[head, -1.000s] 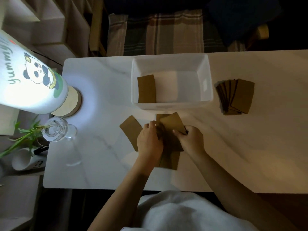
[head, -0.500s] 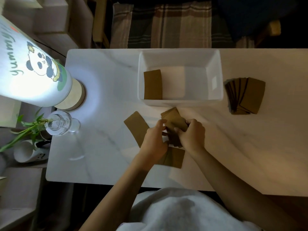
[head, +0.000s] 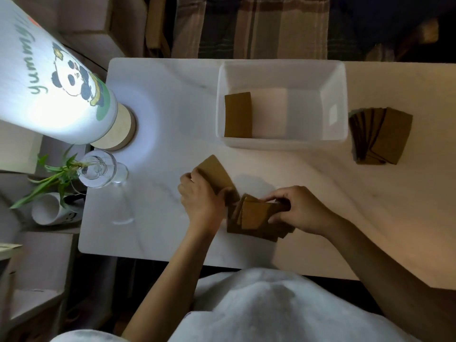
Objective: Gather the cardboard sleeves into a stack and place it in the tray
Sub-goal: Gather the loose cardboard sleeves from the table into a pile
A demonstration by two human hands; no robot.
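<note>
Fingers (head: 223, 193) of left hand (head: 201, 196) pinched single brown cardboard sleeve (head: 217, 174); right hand (head: 299, 209) gripped loose sleeve bundle (head: 254, 215) on white worktop (head: 160, 193), short of white plastic tray (head: 343, 95). Best: square edges before lifting.

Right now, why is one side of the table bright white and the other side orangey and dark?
In the head view, the glowing lamp on the left throws cool white light on the table near it; the right part looks warm and dimmer; the room beyond the table is nearly black, and the wide lens bends the edges.
</note>
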